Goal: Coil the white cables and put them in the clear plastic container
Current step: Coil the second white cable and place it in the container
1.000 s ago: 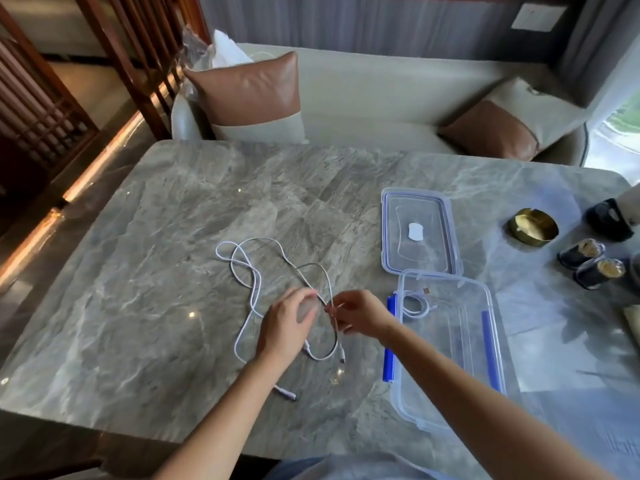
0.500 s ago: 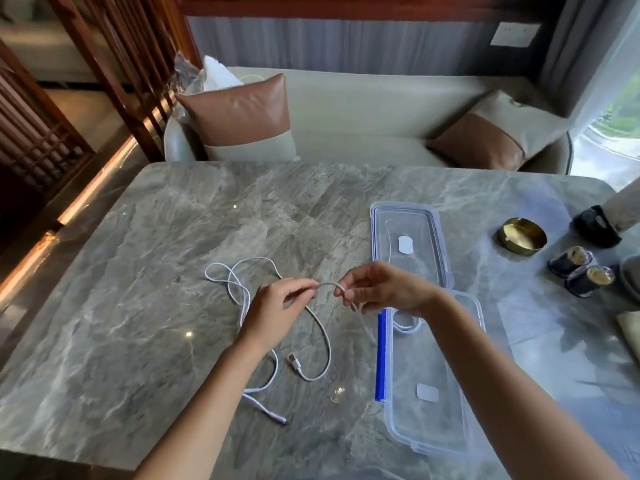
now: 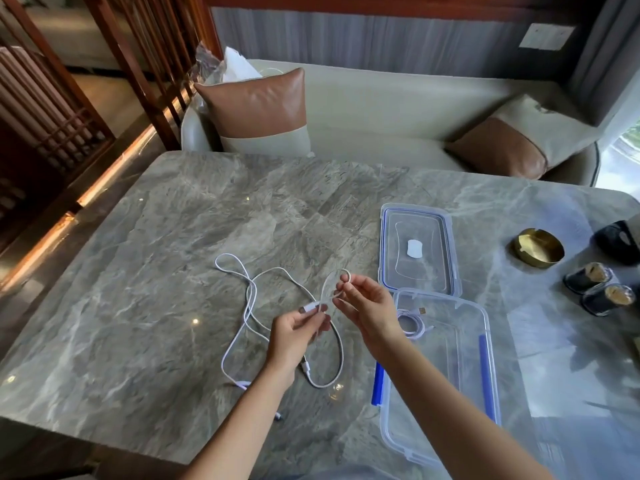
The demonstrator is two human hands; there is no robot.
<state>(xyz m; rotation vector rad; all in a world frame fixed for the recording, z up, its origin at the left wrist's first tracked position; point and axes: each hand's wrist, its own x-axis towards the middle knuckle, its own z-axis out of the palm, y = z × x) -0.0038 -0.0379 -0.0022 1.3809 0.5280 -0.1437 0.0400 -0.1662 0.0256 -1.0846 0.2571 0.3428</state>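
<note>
A loose white cable (image 3: pixel 249 292) sprawls in loops on the grey marble table (image 3: pixel 156 289). My left hand (image 3: pixel 296 332) pinches the cable near its plug end, just above the table. My right hand (image 3: pixel 365 308) pinches the same cable a little to the right, where it curls into a small loop over the fingertips. The clear plastic container (image 3: pixel 460 386) with blue clips lies open at the right of my hands. A coiled white cable (image 3: pixel 412 323) rests inside its far left corner.
The container's clear lid (image 3: pixel 417 249) lies flat beyond the container. A brass dish (image 3: pixel 538 247), two small dark jars (image 3: pixel 599 287) and a black object (image 3: pixel 620 237) stand at the table's right. A sofa with brown cushions (image 3: pixel 256 109) sits behind the table.
Both hands lifted a section of the cable off the table. The left hand now pinches the plug end and the right hand has formed a small loop over its fingertips.
</note>
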